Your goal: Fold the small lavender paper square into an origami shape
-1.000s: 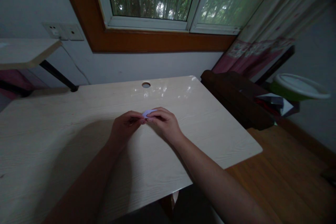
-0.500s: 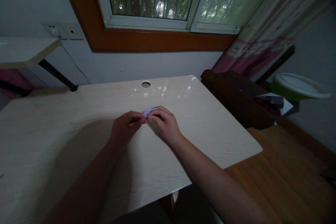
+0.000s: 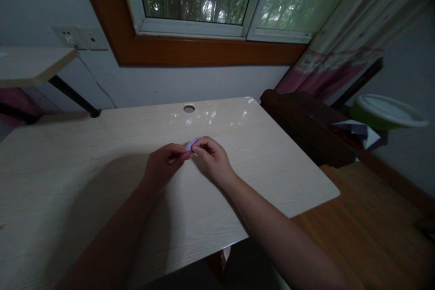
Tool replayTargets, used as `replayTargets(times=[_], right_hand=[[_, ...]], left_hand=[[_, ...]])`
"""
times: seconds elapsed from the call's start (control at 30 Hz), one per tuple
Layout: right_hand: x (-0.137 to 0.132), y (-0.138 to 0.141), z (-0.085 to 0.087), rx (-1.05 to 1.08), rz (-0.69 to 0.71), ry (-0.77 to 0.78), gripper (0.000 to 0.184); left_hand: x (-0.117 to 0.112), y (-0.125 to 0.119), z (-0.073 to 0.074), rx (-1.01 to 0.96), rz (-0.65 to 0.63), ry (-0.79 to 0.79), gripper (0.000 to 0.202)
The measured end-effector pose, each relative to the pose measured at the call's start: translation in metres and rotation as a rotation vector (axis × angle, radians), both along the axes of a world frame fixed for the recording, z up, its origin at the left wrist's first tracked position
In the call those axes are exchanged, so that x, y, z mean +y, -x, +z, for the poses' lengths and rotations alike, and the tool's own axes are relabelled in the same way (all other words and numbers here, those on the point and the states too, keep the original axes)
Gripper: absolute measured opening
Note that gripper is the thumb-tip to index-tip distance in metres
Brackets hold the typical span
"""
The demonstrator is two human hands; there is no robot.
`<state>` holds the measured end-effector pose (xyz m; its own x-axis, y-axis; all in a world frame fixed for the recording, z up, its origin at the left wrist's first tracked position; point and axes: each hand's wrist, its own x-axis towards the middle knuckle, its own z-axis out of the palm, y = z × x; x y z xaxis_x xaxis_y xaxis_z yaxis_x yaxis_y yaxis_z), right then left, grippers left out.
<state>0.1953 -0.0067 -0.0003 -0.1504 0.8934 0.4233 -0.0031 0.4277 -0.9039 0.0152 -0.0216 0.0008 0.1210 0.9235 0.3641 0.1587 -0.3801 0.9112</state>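
Note:
A small, thin purple piece, perhaps paper, shows between my fingertips above the middle of the table. Its exact kind cannot be made out, since my fingers cover much of it. My left hand pinches its left, near end between thumb and index finger. From the other side, my right hand is closed on it with thumb and bent fingers. The fingertips of both hands nearly meet.
A round cable hole lies near the table's far edge. At the back left stands a raised shelf on black legs. Right of the table are dark wooden furniture and a green and white basin. A window rises beyond.
My right fingers have shifted slightly on the purple piece, so a little more of its curved edge shows. My left hand stays almost in place.

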Motion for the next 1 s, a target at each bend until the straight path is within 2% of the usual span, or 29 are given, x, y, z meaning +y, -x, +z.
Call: replayTargets(times=[0.3, 0.47, 0.63, 1.0], right_hand=[[0.0, -0.002, 0.002, -0.066, -0.034, -0.043, 0.005], [-0.002, -0.003, 0.005, -0.122, -0.012, -0.078, 0.008], [-0.001, -0.004, 0.003, -0.129, 0.005, -0.083, 0.008], [-0.002, 0.002, 0.001, 0.017, 0.02, 0.075, 0.009]], left_hand=[[-0.004, 0.0, 0.004, -0.124, -0.076, 0.102, 0.023], [-0.001, -0.001, 0.004, -0.192, -0.044, 0.165, 0.025], [0.004, -0.003, 0.0, -0.212, -0.034, 0.157, 0.029], [0.006, -0.002, -0.002, -0.151, -0.037, 0.168, 0.032]])
